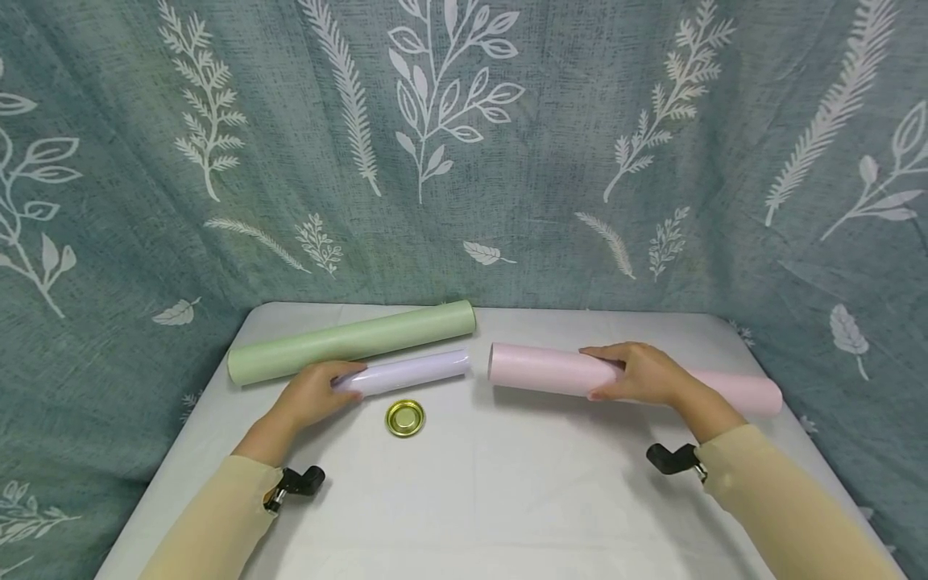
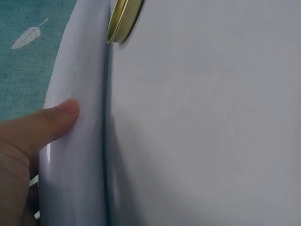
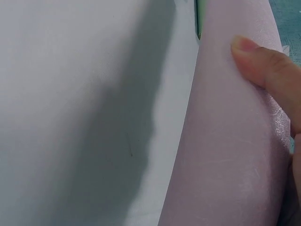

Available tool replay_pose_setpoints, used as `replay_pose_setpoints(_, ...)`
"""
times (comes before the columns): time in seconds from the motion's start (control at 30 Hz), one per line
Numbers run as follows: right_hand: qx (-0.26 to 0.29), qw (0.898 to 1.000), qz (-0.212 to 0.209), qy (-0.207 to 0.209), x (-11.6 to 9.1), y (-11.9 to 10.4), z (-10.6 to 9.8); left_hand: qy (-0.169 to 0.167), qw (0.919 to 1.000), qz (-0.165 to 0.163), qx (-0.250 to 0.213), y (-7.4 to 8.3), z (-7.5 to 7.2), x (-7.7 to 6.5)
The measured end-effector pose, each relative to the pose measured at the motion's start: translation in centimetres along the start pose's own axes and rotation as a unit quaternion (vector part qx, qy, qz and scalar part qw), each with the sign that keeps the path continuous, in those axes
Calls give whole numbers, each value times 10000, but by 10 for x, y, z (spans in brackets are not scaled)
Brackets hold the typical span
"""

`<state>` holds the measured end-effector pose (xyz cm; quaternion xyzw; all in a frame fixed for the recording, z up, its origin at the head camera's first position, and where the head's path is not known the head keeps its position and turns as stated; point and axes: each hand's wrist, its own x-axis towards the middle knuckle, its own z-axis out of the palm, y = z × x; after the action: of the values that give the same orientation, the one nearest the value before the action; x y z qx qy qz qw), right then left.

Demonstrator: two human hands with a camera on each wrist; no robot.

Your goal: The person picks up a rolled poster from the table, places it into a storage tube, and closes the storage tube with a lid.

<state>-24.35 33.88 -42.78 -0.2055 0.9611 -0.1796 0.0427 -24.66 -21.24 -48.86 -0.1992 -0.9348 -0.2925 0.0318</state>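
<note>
My left hand (image 1: 310,396) grips the left end of a glossy lavender roll (image 1: 413,373), thumb (image 2: 59,123) on the near side. The right hand (image 1: 645,375) holds a thicker pale pink roll (image 1: 547,369) around its middle, and that thumb (image 3: 263,66) presses on its surface. Both rolls look like rolled sheet material. A shadow of the pink roll falls on the white cloth in front of it. Just in front of the lavender roll lies a small round gold dish or lid (image 1: 404,418), partly seen in the left wrist view too.
Behind the lavender roll lies a longer light green roll (image 1: 351,341), slanting along the table's back left. White cloth covers the table (image 1: 464,499). A blue-green curtain (image 1: 551,242) with white leaf prints hangs behind and at both sides.
</note>
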Motion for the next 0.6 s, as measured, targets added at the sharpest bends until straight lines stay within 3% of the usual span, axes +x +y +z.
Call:
replay_pose_setpoints(0.27, 59, 10000, -26, -46, 0, -3, 0, -95, 9998, -104, -159, 5, -11, -8)
replay_pose_setpoints(0.6, 136, 9999, -93, -47, 1, -5, 3, -138, 9996, 37, -260, 17, -19, -8)
